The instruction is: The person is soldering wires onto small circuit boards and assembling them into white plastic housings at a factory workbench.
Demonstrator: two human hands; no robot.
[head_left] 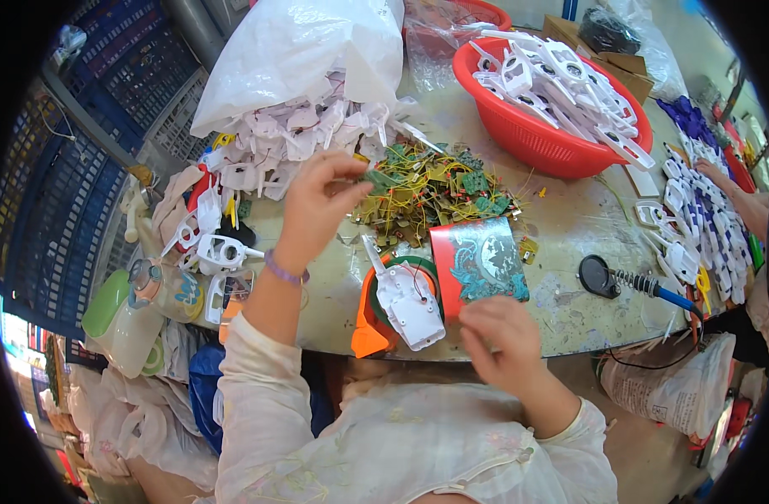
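Two hands are busy at a crowded bench, and the big shapes come first. At the far side sits a red basket (535,139) heaped with white plastic shells, and beside it a white plastic bag (292,50) slumps over a spill of more white parts (275,147). Mid-table lies the tangled heap of green circuit boards (430,189) with yellow wires, and that is where the action is.

The left hand (317,206) reaches to the near edge of that heap, fingers curled, thumb and fingertips pinched on one small green board (376,179). The wires look knotted together, so a clean lift probably wants a straight pull with a little shake to free the leads (yanking sideways would likely drag half the heap along).

Nearer the person, a white housing (409,302) rests on an orange stand (369,328), open side up, right at the table edge. The right hand (502,336) hovers just beside it, fingers bent loosely; whether it grips anything cannot be told from here.

A red card with a teal pattern (478,262) stands just behind the housing, between it and the heap, and could snag trailing wires. To the right lies a soldering iron (632,284), blue-handled, near the edge. Farther right, another person's hand (733,189) works among more white pieces.
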